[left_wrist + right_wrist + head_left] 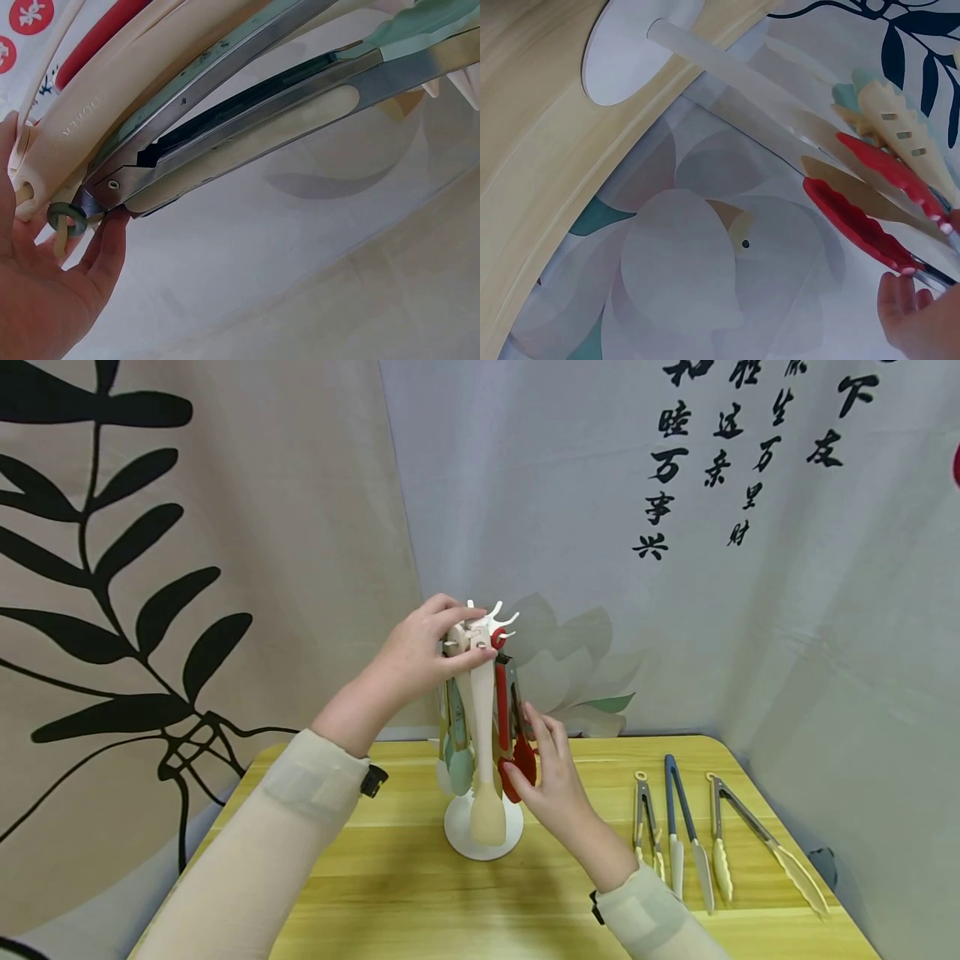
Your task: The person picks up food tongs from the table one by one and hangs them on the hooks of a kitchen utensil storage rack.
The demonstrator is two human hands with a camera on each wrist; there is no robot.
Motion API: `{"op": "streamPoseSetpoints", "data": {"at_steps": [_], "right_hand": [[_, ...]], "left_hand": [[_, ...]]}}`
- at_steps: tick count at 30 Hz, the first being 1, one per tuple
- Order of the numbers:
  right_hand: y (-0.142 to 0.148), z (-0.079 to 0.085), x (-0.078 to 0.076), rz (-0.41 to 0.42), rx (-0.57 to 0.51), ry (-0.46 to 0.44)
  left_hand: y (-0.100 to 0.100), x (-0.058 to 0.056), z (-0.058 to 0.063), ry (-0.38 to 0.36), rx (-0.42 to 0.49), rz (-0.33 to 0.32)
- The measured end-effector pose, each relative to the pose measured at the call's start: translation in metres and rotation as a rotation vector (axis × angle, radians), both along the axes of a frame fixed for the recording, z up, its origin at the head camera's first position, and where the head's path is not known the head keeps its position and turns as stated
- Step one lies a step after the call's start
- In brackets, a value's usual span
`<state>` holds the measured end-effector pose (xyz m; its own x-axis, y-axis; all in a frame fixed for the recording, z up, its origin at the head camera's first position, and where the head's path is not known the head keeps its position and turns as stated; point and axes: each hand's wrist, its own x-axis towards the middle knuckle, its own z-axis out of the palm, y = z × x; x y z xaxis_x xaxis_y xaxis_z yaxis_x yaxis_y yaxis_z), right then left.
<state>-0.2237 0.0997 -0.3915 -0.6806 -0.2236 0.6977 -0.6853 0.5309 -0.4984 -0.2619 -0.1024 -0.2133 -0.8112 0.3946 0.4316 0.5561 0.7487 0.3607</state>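
A white utensil stand with a round base and hooks on top stands on the table, hung with several utensils. My left hand grips its top, thumb across the upper end of a cream utensil. In the left wrist view, its fingers reach around the hanging ends, beside metal tongs with a green ring. My right hand is at the stand's right side, thumb and fingers on the two arms of red-tipped tongs. Mint-green tongs hang to the left.
On the table's right side lie small cream-tipped tongs, blue-handled tongs and larger cream-tipped tongs. A printed cloth hangs behind the wooden table.
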Motion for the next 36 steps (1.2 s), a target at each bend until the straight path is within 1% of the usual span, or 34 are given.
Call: {"op": "streamPoseSetpoints", "data": {"at_steps": [4, 8, 14, 19, 22, 25, 27, 31, 36], "right_hand": [[0.002, -0.002, 0.002, -0.005, 0.009, -0.011], [0.007, -0.004, 0.005, -0.015, 0.014, -0.061], [0.02, -0.009, 0.008, -0.039, 0.015, -0.127], [0.037, -0.02, 0.007, -0.096, 0.037, -0.14], [0.047, -0.027, 0.007, -0.143, 0.067, -0.138], [0.057, -0.034, 0.006, -0.177, 0.11, -0.164], [0.065, -0.039, 0.005, -0.201, 0.146, -0.202], [0.08, -0.048, 0.006, -0.252, 0.233, -0.31], [0.096, -0.057, 0.006, -0.31, 0.351, -0.43]], "left_hand": [[-0.001, -0.001, -0.001, -0.003, -0.001, -0.001], [-0.001, -0.002, -0.001, -0.003, -0.002, -0.001], [0.0, 0.001, 0.0, 0.005, -0.008, 0.003], [0.0, 0.002, 0.001, 0.005, -0.016, 0.015], [0.0, 0.003, 0.001, 0.001, -0.023, 0.027], [0.001, 0.003, 0.002, -0.005, -0.031, 0.041], [0.002, 0.004, 0.003, -0.006, -0.038, 0.048], [0.004, 0.006, 0.006, 0.008, -0.063, 0.061], [0.004, 0.009, 0.01, 0.015, -0.115, 0.104]]}}
